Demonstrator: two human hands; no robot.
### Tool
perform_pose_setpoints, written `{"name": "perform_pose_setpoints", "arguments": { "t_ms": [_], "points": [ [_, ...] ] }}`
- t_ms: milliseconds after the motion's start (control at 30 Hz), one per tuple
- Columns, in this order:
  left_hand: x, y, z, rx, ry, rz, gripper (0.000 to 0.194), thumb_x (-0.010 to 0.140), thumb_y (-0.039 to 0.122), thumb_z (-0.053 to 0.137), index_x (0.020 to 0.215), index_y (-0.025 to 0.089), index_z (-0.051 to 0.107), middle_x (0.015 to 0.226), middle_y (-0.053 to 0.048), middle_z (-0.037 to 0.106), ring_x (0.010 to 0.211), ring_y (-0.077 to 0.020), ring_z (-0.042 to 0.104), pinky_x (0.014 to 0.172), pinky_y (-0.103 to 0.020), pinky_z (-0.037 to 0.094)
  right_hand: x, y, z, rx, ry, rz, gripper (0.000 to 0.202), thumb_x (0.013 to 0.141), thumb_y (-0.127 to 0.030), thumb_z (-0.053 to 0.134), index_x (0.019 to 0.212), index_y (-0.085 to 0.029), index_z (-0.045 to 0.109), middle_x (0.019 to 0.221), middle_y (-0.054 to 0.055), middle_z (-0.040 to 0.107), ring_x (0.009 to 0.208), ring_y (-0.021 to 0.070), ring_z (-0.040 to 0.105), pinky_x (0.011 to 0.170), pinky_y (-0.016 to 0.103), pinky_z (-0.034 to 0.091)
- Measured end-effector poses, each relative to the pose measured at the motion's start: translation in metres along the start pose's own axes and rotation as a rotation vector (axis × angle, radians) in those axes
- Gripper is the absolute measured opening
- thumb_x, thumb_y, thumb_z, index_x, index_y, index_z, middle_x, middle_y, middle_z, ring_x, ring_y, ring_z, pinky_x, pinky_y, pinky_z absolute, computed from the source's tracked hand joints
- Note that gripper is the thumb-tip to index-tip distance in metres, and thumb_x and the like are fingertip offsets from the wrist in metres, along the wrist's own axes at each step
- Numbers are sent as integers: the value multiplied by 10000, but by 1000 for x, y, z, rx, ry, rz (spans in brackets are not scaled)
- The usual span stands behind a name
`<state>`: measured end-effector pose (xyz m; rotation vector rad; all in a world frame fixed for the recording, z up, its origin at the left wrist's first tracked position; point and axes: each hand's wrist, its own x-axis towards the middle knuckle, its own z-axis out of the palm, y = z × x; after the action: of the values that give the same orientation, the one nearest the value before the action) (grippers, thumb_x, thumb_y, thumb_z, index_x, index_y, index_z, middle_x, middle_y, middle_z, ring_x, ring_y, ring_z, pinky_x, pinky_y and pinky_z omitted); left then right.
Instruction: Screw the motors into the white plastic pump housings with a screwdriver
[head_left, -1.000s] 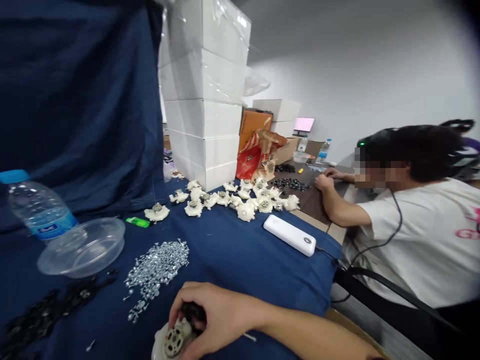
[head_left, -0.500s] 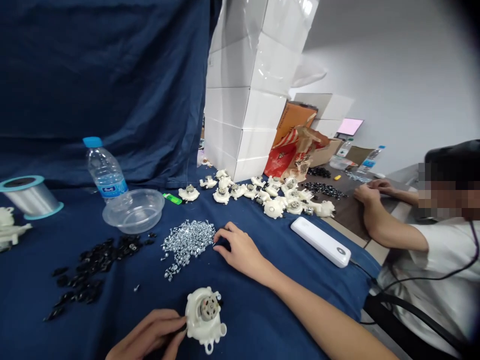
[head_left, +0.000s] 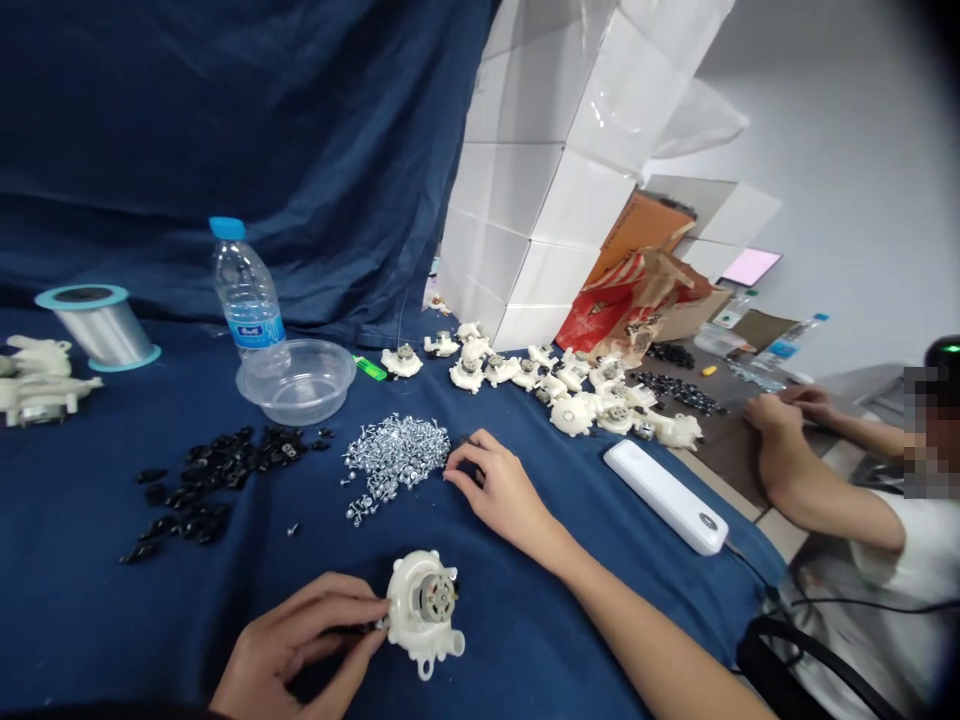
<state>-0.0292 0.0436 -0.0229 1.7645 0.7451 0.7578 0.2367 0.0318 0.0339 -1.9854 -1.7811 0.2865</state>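
Note:
My left hand (head_left: 315, 640) pinches the left edge of a cream plastic housing (head_left: 421, 610) with a round metal motor in it, near the front of the blue cloth; a small dark piece shows between its fingers. My right hand (head_left: 499, 490) is at the right edge of a pile of silver screws (head_left: 397, 455), its thumb and fingertips brought close together. What they hold, if anything, is too small to make out. One loose screw (head_left: 293, 530) lies left of the housing. Small black parts (head_left: 217, 470) are heaped left of the screws.
Behind the screws are a clear bowl (head_left: 300, 380), a bottle (head_left: 247, 290) and a wire spool (head_left: 105, 325). More cream housings (head_left: 574, 412) lie before stacked white boxes (head_left: 517, 220). A white power bank (head_left: 666, 497) is at right, beyond it another person's arm (head_left: 817, 480).
The view has shifted, so most things appear further right and higher. My left hand shows more fully at the housing's edge; my right hand stays beside the screws.

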Motion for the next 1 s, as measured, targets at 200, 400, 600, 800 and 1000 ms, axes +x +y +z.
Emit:
{"name": "perform_pose_setpoints", "arguments": {
  "t_ms": [200, 400, 600, 800, 1000],
  "points": [
    [4, 4, 2, -123, -43, -94, 144, 881, 300, 706, 995, 293, 794, 971, -6, 757, 862, -199, 780, 761, -228, 659, -45, -61, -14, 180, -146, -214, 65, 971, -214, 657, 958, -268, 691, 1069, -4, 576, 928, 132, 633, 786, 262, 519],
    [8, 18, 4, -153, 34, -72, 99, 823, 242, 720, 884, 276, 790, 869, 20, 776, 772, -177, 791, 681, -177, 648, -60, -72, -3, 12, -159, -313, 132, 997, -220, 547, 996, -254, 675, 1062, 56, 570, 826, 196, 656, 642, 325, 519],
    [9, 27, 4, -201, 85, -83, 87, 777, 219, 709, 783, 252, 790, 811, 10, 782, 703, -177, 791, 614, -149, 630, -56, -71, -1, -18, -119, -368, 188, 996, -230, 505, 910, -233, 672, 1038, 70, 574, 701, 172, 614, 538, 310, 473],
    [8, 25, 6, -242, 70, -152, 71, 779, 248, 717, 757, 258, 785, 834, 8, 779, 735, -183, 790, 640, -168, 634, -57, -70, 7, -47, -54, -412, 215, 995, -222, 490, 900, -231, 682, 1021, 84, 586, 654, 181, 626, 518, 329, 485],
    [7, 21, 7, -299, 67, -169, 62, 792, 237, 721, 786, 258, 779, 864, 14, 776, 769, -173, 791, 673, -162, 629, -53, -69, 4, 52, -109, -385, 137, 969, -182, 561, 881, -224, 659, 1010, 63, 571, 673, 161, 619, 542, 309, 469]
  ]
}}
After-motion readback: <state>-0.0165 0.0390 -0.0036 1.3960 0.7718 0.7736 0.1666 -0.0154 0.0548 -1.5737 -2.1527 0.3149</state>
